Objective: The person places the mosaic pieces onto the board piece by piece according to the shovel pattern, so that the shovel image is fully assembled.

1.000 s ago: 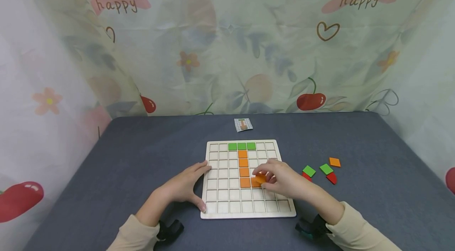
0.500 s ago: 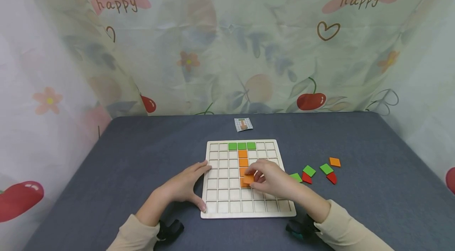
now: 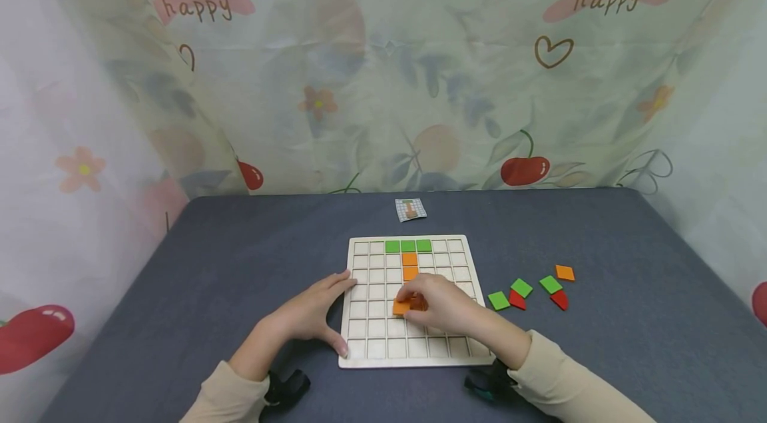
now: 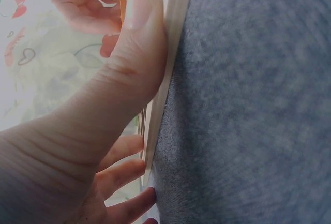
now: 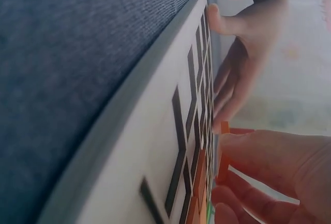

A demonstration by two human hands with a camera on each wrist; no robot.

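A white grid board (image 3: 419,362) lies on the table with three green tiles (image 3: 408,246) in its top row and a column of orange tiles (image 3: 409,260) below them. My right hand (image 3: 440,303) pinches an orange square tile (image 3: 401,308) between thumb and fingers over the column's lower end. In the right wrist view the held orange tile (image 5: 224,154) stands on edge, and its fingers hide part of the column. My left hand (image 3: 311,310) rests its extended thumb and fingers on the board's left edge; the left wrist view shows the thumb (image 4: 137,38) on the rim.
Right of the board lie loose green tiles (image 3: 499,301), red pieces (image 3: 559,300) with a curved side, and one orange tile (image 3: 564,272). A small pattern card (image 3: 410,210) lies behind the board on the dark tablecloth (image 3: 269,243). A printed curtain (image 3: 389,76) hangs behind.
My right hand has moved left across the board with the orange tile, from right of the column to its left side. A green tile beside the board has come into view. The left hand stays put.
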